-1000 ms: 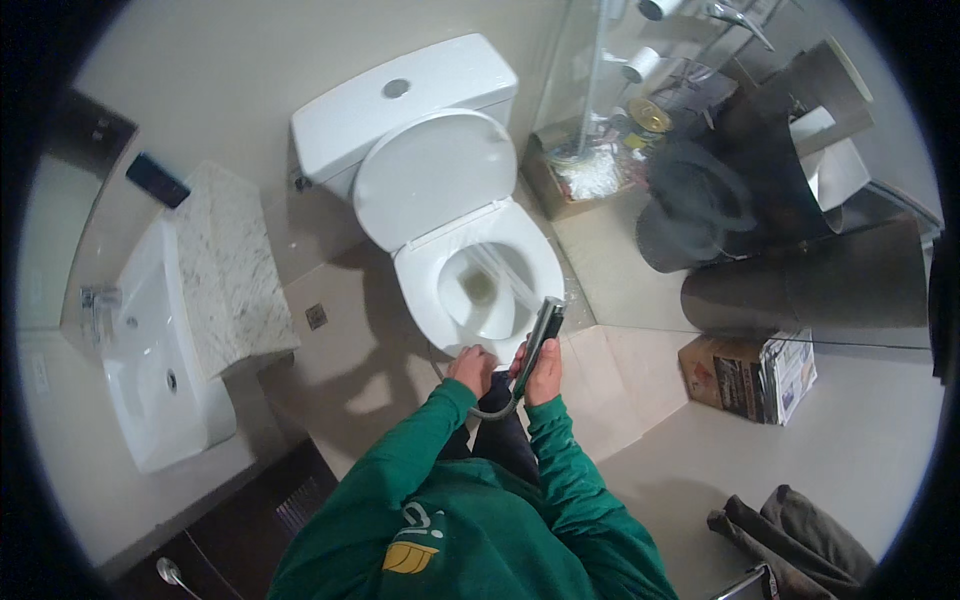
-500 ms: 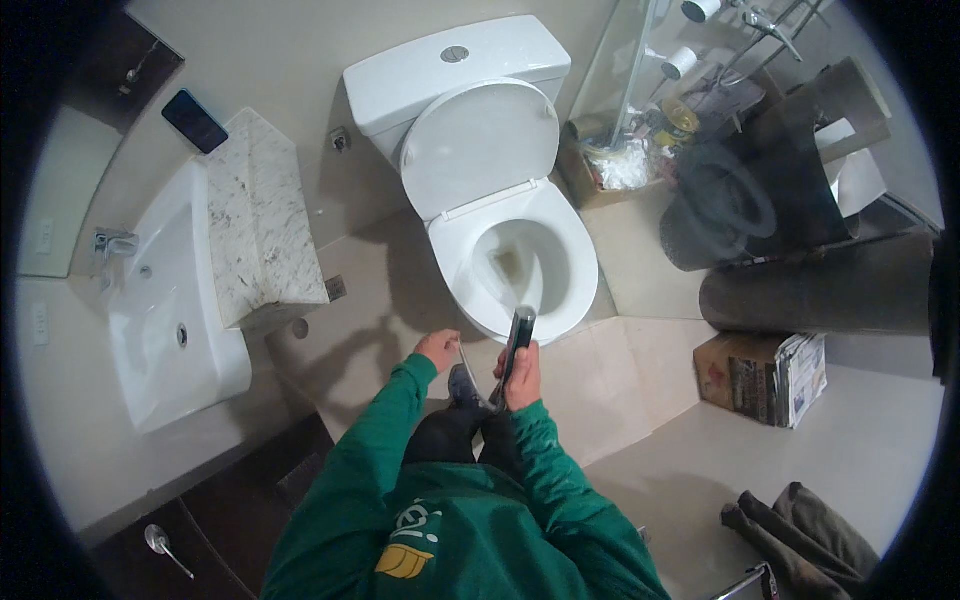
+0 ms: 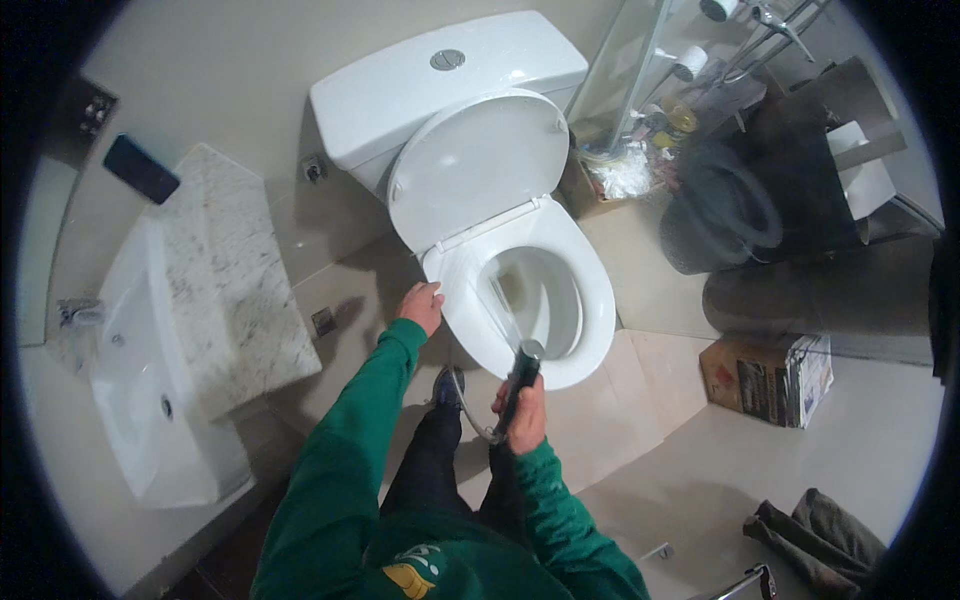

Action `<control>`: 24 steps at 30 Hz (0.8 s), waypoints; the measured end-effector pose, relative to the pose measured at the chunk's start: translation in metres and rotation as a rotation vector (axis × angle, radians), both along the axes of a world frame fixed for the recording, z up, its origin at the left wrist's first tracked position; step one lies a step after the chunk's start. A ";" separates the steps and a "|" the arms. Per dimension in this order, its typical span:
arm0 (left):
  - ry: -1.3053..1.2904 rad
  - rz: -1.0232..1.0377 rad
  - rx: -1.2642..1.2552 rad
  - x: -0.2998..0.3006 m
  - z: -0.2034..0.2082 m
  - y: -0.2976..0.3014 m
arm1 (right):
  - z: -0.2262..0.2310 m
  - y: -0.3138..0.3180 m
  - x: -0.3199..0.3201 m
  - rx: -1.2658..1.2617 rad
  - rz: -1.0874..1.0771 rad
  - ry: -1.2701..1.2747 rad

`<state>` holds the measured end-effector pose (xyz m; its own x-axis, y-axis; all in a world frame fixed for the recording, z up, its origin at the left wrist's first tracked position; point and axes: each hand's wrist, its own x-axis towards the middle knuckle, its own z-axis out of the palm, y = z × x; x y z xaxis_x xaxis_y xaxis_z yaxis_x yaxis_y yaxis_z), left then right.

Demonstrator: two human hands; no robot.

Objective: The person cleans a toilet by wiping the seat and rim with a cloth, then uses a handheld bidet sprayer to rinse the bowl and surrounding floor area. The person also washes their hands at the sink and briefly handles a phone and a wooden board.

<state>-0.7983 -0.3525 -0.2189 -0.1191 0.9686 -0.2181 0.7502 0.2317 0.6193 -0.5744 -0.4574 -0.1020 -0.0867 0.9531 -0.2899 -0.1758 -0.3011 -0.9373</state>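
In my right hand [image 3: 526, 418] is a dark handheld bidet sprayer [image 3: 519, 385] with a silvery end, held low in front of the toilet. A stream of water runs from it into the bowl of the white toilet [image 3: 590, 265], whose lid [image 3: 480, 165] is raised against the tank. The sprayer's thin flexible hose [image 3: 470, 412] loops down to the left of the grip. My left hand [image 3: 421, 308] is at the left edge of the toilet seat, fingers reaching to the rim, holding nothing that I can see. Whether the fingertips touch the rim is hard to tell.
A marble counter [image 3: 235, 290] with a white sink [image 3: 140, 420] and a phone [image 3: 141, 168] is at the left. Glass shower panels, a box of clutter [image 3: 620, 170], and dark cylinders [image 3: 820, 295] stand right. Below them sits a box with newspapers [image 3: 765, 378]; dark cloth [image 3: 820, 540] lies lower right.
My left hand has let go of the hose and moved up and left to the toilet's edge. The sprayer has come slightly lower. My view has shifted closer to the toilet.
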 end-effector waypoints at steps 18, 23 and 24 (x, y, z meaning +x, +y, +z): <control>0.259 -0.232 0.137 0.070 -0.119 0.109 | -0.064 0.037 0.040 -0.198 -0.315 0.181; 0.495 -0.111 -0.109 0.054 -0.126 0.093 | -0.068 0.037 0.047 -0.204 -0.368 0.273; 0.456 -0.142 -0.038 0.044 -0.127 0.086 | -0.069 0.038 0.047 -0.182 -0.365 0.282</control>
<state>-0.7544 -0.2670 -0.3455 -0.0778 0.9747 -0.2097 0.9693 0.1231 0.2129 -0.5277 -0.4199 -0.1710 0.1442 0.8721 -0.4675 -0.5390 -0.3270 -0.7762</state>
